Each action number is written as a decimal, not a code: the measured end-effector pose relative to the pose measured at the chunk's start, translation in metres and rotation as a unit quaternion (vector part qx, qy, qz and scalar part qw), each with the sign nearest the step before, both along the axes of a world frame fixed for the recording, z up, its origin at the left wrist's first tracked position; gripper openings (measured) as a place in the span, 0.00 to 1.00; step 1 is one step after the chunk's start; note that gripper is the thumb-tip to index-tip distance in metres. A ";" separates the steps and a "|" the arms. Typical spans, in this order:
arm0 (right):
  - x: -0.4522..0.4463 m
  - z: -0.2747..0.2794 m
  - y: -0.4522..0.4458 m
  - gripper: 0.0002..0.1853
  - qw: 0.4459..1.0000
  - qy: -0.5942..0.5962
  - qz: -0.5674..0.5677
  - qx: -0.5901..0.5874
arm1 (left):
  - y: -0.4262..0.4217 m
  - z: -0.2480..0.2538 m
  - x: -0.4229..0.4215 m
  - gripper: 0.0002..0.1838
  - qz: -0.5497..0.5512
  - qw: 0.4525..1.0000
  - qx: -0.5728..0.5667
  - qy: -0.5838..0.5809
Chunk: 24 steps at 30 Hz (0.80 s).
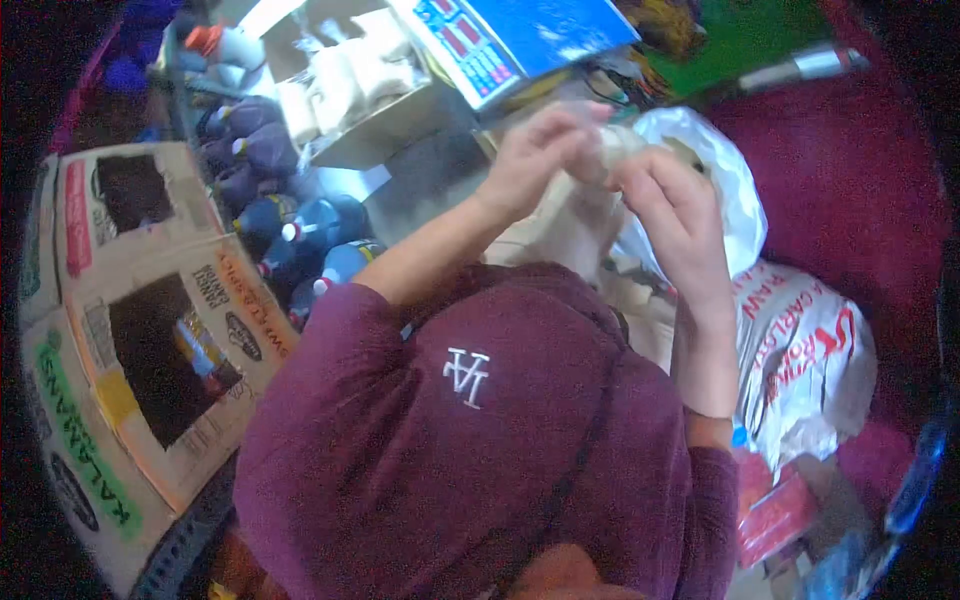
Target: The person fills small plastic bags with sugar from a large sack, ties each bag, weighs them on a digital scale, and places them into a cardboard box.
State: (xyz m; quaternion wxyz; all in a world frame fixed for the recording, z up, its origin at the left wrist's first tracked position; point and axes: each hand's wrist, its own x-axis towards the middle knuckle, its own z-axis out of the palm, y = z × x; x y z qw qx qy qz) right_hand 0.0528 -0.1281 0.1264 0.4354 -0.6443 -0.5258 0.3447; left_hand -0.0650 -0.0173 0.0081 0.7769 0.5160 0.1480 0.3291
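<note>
Both hands are raised in front of my chest, around a small clear plastic bag (618,148) with something whitish in it. My right hand (672,200) is closed, its thumb and bent fingers gripping the near side of the bag. On the other side, my left hand (545,150) pinches at the bag's upper part; motion blurs its fingertips. What fills the bag is too smeared to name. Just behind my right hand sits a larger white plastic bag (735,180). Beyond my left hand stands a digital scale (475,50) with a blue top.
An open cardboard box (375,130) holds several filled pale bags. Several capped bottles (330,220) stand left of my arm, beside cartons (140,250) with cut-out openings. A printed white bag (810,360) lies at right, above red packs (775,515).
</note>
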 end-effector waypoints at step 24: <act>0.026 -0.097 -0.070 0.07 0.969 0.051 -0.200 -0.137 | 0.297 -0.108 -0.119 0.06 0.454 0.853 -0.256 0.003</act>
